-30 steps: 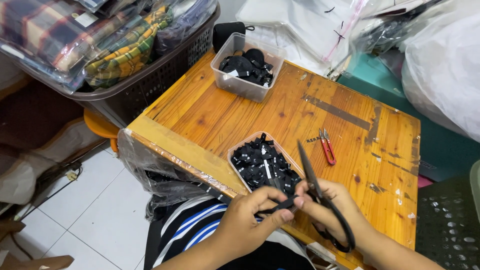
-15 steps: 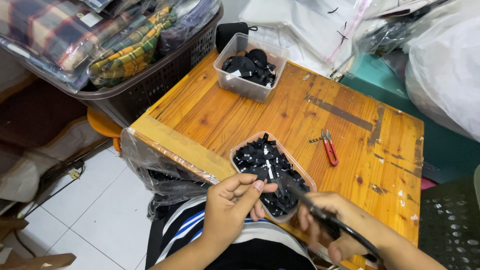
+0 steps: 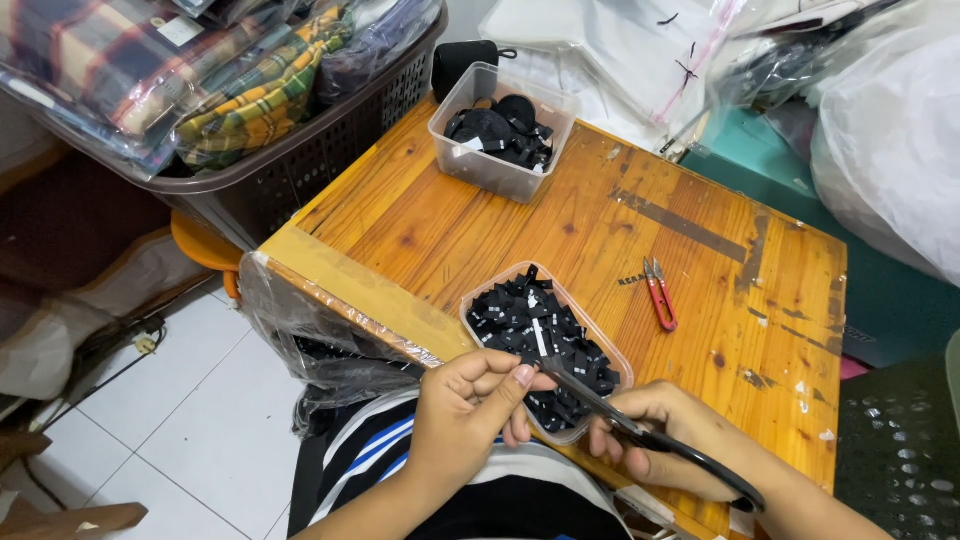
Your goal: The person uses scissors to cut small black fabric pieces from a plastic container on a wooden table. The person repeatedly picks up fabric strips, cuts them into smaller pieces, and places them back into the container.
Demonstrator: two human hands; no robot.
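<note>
My right hand (image 3: 665, 440) grips black-handled scissors (image 3: 640, 428) at the table's near edge, blades pointing left toward my left hand. My left hand (image 3: 470, 405) pinches something small and dark at the blade tips; I cannot make out what it is. Both hands hover over the near end of a clear plastic tray (image 3: 478, 312) filled with several small black labels (image 3: 545, 335). A second clear tub (image 3: 500, 178) holding black strap pieces stands at the far side of the wooden table (image 3: 560, 235).
Small red thread snips (image 3: 660, 297) lie on the table right of the tray. A dark laundry basket (image 3: 290, 180) with folded plaid cloth sits to the left. Plastic bags pile up behind and to the right. White tiled floor lies at lower left.
My right hand brought the scissors back up from the lower right to meet my left hand. My left hand came off the tray rim and now pinches at the blade tips.
</note>
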